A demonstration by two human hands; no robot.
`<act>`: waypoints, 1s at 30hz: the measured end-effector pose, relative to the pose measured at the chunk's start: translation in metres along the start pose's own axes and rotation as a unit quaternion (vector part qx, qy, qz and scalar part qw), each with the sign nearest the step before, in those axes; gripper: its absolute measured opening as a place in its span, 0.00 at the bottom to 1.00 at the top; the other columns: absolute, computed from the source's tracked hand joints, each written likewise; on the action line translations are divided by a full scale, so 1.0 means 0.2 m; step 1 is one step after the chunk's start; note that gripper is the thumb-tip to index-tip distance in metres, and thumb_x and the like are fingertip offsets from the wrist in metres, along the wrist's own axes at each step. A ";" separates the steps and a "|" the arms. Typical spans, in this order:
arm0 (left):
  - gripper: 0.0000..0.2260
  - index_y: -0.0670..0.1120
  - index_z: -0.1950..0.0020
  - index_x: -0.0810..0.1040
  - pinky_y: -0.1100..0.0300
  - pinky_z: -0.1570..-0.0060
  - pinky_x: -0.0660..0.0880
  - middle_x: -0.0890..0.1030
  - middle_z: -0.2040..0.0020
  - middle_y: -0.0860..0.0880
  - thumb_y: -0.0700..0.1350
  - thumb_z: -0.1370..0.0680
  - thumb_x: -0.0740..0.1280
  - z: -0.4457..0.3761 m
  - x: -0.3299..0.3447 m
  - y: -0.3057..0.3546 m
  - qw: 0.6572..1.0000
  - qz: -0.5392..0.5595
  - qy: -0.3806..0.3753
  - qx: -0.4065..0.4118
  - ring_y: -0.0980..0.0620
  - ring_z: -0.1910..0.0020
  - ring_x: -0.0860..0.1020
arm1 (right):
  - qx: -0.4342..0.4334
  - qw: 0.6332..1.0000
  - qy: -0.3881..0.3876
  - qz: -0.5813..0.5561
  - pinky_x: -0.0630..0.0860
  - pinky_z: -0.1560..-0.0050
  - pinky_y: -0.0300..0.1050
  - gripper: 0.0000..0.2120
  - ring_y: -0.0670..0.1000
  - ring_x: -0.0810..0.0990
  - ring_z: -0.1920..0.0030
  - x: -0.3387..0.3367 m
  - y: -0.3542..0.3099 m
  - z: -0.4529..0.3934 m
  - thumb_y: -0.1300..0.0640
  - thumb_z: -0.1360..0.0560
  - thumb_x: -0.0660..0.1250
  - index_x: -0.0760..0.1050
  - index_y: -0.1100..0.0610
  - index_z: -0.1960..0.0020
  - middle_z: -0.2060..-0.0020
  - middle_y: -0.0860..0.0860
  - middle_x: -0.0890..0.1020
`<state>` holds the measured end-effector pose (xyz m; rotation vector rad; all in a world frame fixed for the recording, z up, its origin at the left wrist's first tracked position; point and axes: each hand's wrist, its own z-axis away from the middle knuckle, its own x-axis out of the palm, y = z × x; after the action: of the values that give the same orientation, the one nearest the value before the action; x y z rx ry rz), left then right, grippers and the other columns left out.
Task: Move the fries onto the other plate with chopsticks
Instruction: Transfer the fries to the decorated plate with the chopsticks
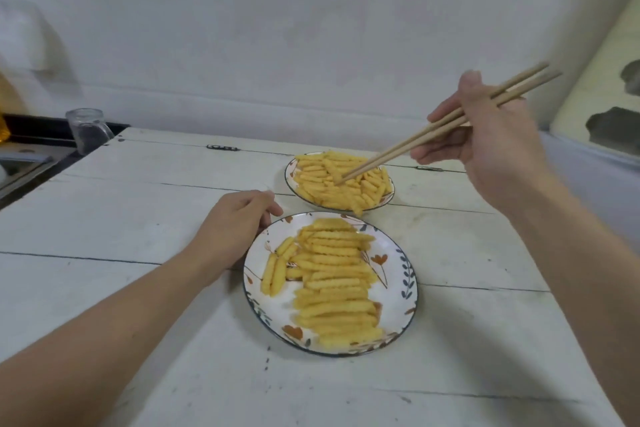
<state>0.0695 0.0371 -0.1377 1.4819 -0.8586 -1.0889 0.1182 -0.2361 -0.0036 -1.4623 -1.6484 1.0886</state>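
Two flower-patterned plates stand on the white plank table. The near plate [398,291] holds several crinkle-cut fries laid in rows [334,282]. The far plate [290,174] carries a loose heap of fries [341,185]. My right hand [485,139] holds a pair of wooden chopsticks [433,130], whose tips reach down into the far heap and touch a fry there. My left hand [235,229] rests on the table with curled fingers against the near plate's upper left rim.
A glass jar [86,130] stands at the table's far left corner, beside a dark sink area [24,152]. A white wall rises behind the table. A pale surface with dark patches [609,104] lies at the far right.
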 end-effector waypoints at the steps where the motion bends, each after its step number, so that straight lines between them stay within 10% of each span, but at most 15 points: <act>1: 0.16 0.42 0.55 0.85 0.58 0.65 0.70 0.78 0.65 0.50 0.50 0.17 0.64 0.01 0.00 0.00 1.000 0.003 0.000 -0.001 0.55 0.72 0.73 | -0.002 1.000 -0.012 -0.002 0.80 0.70 0.48 0.24 0.60 0.83 0.71 -0.01 -0.04 0.06 0.46 0.15 0.56 0.74 0.62 0.60 0.75 0.58 0.80; 17: 0.15 0.50 0.61 0.86 0.55 0.58 0.72 0.82 0.62 0.53 0.53 0.20 0.65 0.03 -0.03 -0.02 0.998 -0.019 -0.018 0.049 0.51 0.65 0.77 | 0.028 0.974 -0.164 0.157 0.80 0.72 0.48 0.23 0.60 0.83 0.73 0.13 -0.24 0.50 0.43 0.28 0.63 0.76 0.65 0.61 0.74 0.58 0.81; 30: 0.15 0.53 0.62 0.85 0.48 0.44 0.76 0.82 0.59 0.54 0.59 0.26 0.62 0.06 -0.03 0.01 0.995 -0.045 -0.022 0.085 0.51 0.55 0.79 | 0.008 0.994 0.095 0.050 0.85 0.62 0.49 0.18 0.59 0.86 0.66 -0.08 0.06 0.28 0.51 0.16 0.61 0.78 0.62 0.56 0.69 0.57 0.83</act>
<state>0.0563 0.0382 -0.1343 1.6558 -0.9428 -1.1414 0.0759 -0.2606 -0.0371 -1.5995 -1.4449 0.9816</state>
